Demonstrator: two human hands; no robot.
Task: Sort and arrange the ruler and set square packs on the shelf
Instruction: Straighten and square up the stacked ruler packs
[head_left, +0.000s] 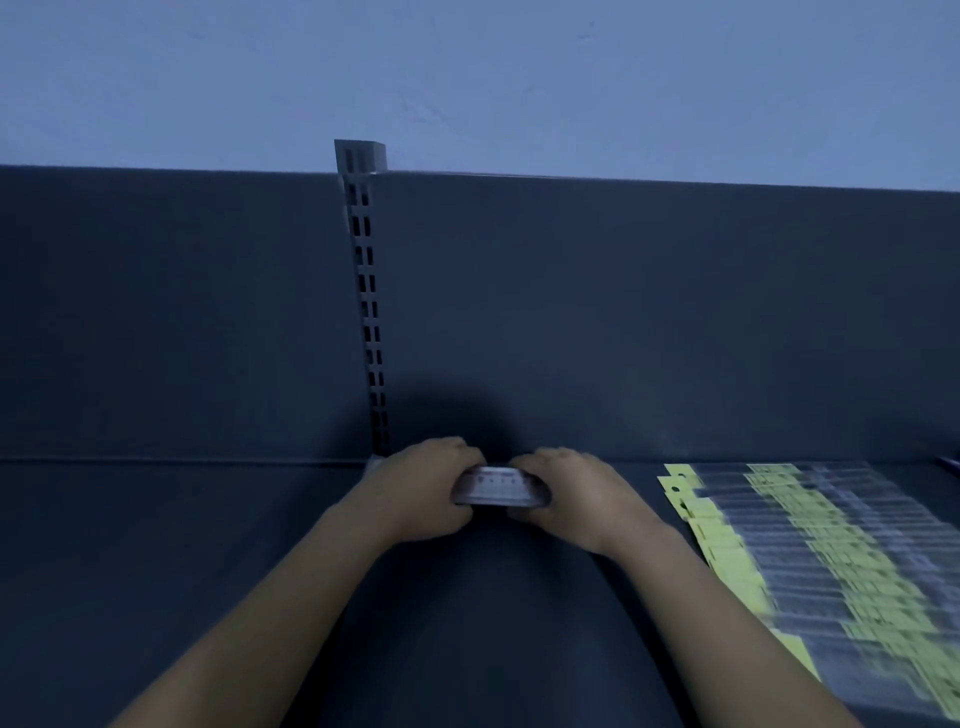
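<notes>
Left hand and right hand gripped pack bundle by its ends; open shelf left of fingers, yellow-carded packs right; print illegible.

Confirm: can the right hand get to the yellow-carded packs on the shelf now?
Probably yes, once freed. The right hand grips a grey stack with the left hand, but the yellow-carded packs lie just to its right on the shelf, nothing between.

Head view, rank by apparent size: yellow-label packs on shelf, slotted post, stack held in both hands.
1. yellow-label packs: largest, though nearest the camera and cut off by the frame.
2. slotted post: tall, thin.
3. stack: smallest, ends covered by the left hand and right hand.
</notes>
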